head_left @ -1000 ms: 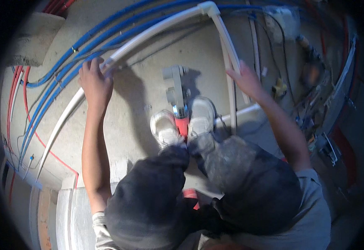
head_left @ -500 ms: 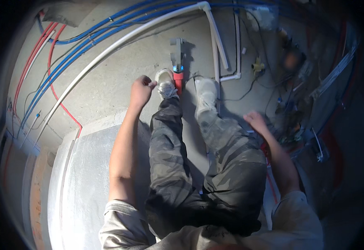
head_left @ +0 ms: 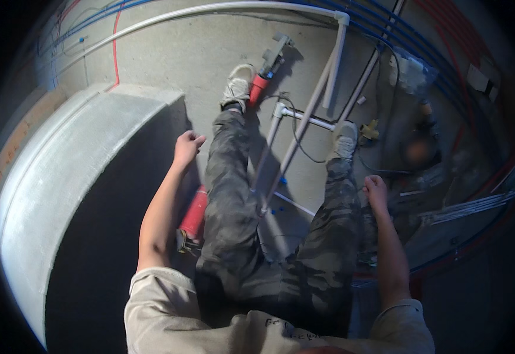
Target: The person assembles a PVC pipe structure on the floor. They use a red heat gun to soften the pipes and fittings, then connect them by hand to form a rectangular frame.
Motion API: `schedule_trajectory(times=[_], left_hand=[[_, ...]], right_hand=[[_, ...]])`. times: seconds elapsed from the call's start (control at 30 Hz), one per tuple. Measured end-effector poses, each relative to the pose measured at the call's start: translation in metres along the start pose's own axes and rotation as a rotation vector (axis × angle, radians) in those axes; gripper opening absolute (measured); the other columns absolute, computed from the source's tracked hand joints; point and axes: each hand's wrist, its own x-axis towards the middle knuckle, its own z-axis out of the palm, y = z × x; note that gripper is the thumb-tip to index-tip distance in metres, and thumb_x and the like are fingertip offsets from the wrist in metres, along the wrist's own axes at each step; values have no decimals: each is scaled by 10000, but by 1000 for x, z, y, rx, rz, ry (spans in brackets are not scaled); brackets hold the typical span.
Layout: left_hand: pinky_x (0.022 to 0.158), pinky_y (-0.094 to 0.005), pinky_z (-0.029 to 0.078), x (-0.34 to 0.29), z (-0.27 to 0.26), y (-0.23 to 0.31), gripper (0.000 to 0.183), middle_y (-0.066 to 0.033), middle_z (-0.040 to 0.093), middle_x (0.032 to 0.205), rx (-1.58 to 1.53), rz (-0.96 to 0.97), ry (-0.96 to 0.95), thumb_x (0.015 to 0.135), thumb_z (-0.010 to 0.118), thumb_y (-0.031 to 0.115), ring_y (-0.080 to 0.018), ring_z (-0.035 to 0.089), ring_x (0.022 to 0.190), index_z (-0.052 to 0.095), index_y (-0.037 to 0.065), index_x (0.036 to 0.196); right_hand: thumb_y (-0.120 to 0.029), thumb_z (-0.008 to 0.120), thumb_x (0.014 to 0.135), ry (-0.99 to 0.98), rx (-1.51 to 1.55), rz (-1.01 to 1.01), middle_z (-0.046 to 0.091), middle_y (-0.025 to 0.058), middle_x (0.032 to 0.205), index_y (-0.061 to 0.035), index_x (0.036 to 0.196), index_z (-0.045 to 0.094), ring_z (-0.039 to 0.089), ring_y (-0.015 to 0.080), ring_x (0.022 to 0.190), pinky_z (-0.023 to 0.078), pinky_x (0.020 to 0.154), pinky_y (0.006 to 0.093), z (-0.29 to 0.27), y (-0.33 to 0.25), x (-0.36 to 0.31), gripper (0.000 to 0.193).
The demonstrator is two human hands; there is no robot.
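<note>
My left hand [head_left: 189, 147] hangs beside my left leg, its fingers loosely curled and nothing visible in them. On the other side, my right hand [head_left: 375, 190] is also curled and holds nothing I can see, close to my right leg. Neither hand touches a thing. By my left shoe [head_left: 239, 84] lies a tool with a red body [head_left: 258, 88] and a grey head [head_left: 275, 54]. White plastic pipes [head_left: 306, 120] lie on the floor between my feet. My right shoe [head_left: 345, 141] is beside a yellowish cross-shaped fitting [head_left: 369, 130].
A pale curved-looking slab edge [head_left: 86, 147] rises at the left. One red cylinder [head_left: 194, 211] lies near my left leg. Across the far side run a long white pipe [head_left: 210, 8] and blue pipes [head_left: 431, 56]. Loose cables, a plastic bag [head_left: 409, 69] and thin pipes [head_left: 470, 207] lie at the right.
My view has turned and my feet have moved farther apart, the right shoe now beside the cross-shaped fitting. Pipes and the red cylinder have come into view near my legs. Both hands stay curled.
</note>
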Motion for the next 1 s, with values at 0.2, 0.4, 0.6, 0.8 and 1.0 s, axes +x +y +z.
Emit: schedule_trajectory(times=[0.2, 0.4, 0.6, 0.8, 1.0], left_hand=[[647, -376, 484, -46, 86, -66, 284, -121, 634, 687, 208, 145, 18, 865, 781, 233, -186, 601, 669, 647, -12, 814], [790, -454, 538, 12, 173, -55, 339, -207, 725, 929, 297, 311, 152, 843, 765, 300, -364, 703, 907, 703, 0, 988], [958, -474, 524, 102, 228, -22, 396, -248, 694, 1174, 114, 277, 180, 862, 648, 224, -393, 667, 1119, 672, 33, 1208], [1057, -518, 390, 138, 256, 12, 445, -159, 580, 1352, 185, 322, 432, 851, 628, 166, -338, 518, 1299, 613, 77, 1286], [981, -514, 463, 178, 260, 13, 329, -210, 619, 1206, 182, 427, 570, 771, 644, 106, -399, 583, 1170, 661, 70, 1098]], right_hand=[[-224, 640, 986, -170, -17, 38, 611, 29, 778, 2, 1001, 626, 591, 114, 670, 463, 598, 290, -56, 7, 3, 227], [-219, 649, 980, -142, -303, 17, 627, 37, 790, -11, 1031, 636, 590, 120, 660, 463, 587, 303, -78, -9, 47, 215], [-235, 665, 973, -88, -742, -190, 664, 37, 837, -26, 1065, 650, 622, 117, 725, 482, 647, 283, -38, -60, 107, 228], [-215, 675, 972, -377, -364, -638, 669, 75, 1016, -2, 1151, 635, 637, 138, 868, 520, 789, 297, 85, -122, 174, 281], [-213, 672, 972, 72, -429, -1112, 650, 96, 1105, 21, 1257, 577, 628, 199, 986, 514, 893, 336, 153, -176, 239, 381]])
